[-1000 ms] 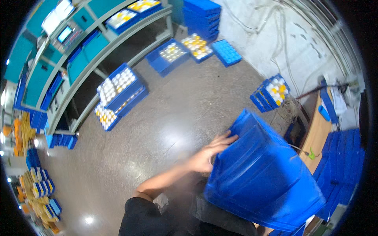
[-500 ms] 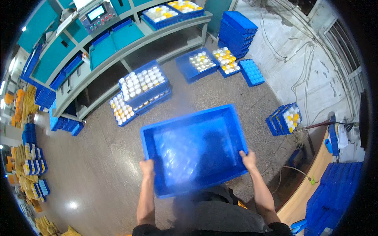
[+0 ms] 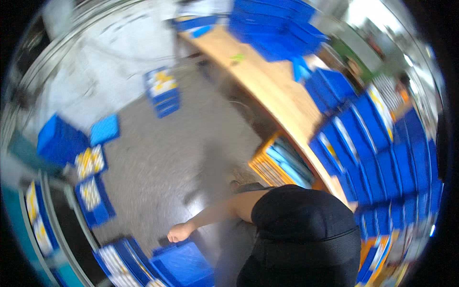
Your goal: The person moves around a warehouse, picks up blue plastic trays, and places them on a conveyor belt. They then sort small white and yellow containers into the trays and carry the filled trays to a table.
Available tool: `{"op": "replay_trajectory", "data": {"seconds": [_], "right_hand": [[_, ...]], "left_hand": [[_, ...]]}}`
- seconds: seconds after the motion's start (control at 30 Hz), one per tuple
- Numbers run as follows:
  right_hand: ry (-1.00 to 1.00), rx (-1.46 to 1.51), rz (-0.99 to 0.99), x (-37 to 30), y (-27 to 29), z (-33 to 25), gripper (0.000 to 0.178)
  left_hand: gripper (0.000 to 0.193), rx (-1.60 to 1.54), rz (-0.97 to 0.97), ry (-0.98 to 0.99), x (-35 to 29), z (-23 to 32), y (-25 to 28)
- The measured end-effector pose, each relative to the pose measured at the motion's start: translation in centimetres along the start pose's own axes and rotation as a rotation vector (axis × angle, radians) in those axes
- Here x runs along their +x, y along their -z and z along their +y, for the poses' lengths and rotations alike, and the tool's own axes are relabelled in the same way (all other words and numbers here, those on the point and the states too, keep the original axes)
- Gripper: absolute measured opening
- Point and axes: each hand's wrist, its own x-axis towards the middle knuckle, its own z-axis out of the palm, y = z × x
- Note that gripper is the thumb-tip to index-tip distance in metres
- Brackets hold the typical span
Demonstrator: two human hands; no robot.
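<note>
A shallow blue plastic crate [image 3: 185, 264] is partly in view at the lower edge, its near part cut off by the picture. My right hand [image 3: 180, 233] is closed at its rim, the fingers curled over the edge. My bare right forearm comes out of a black short sleeve at the lower centre. My left hand is out of the picture. Just left of the crate, blue trays of white-capped items [image 3: 114, 265] are stacked on the floor. Motion blurs much of the view.
A wooden bench [image 3: 267, 91] runs diagonally at the right, bearing stacked blue crates [image 3: 275, 28]. An orange crate [image 3: 267, 160] stands under its edge. More blue crates [image 3: 377, 158] pile up at far right. Filled trays [image 3: 91, 161] and a blue tray stack [image 3: 165, 98] stand by the wall.
The view has swung to the right, bringing the bench and stacked crates into sight. The blue crate now lies at the lower edge, and my left hand has left the picture.
</note>
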Motion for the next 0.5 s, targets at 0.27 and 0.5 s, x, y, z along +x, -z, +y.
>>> {"op": "replay_trajectory", "data": {"seconds": [0.27,0.5], "right_hand": [[-0.426,0.143,1.000,-27.2,17.7,0.0,0.031],[0.146,-0.374,2.614,-68.0,26.2,-18.1,0.039]], "left_hand": [[0.036,0.303,-0.694,-0.073,-7.6,6.2,-17.2],[0.038,0.426,-1.000,-0.362,-14.1,15.6,-34.3]]}}
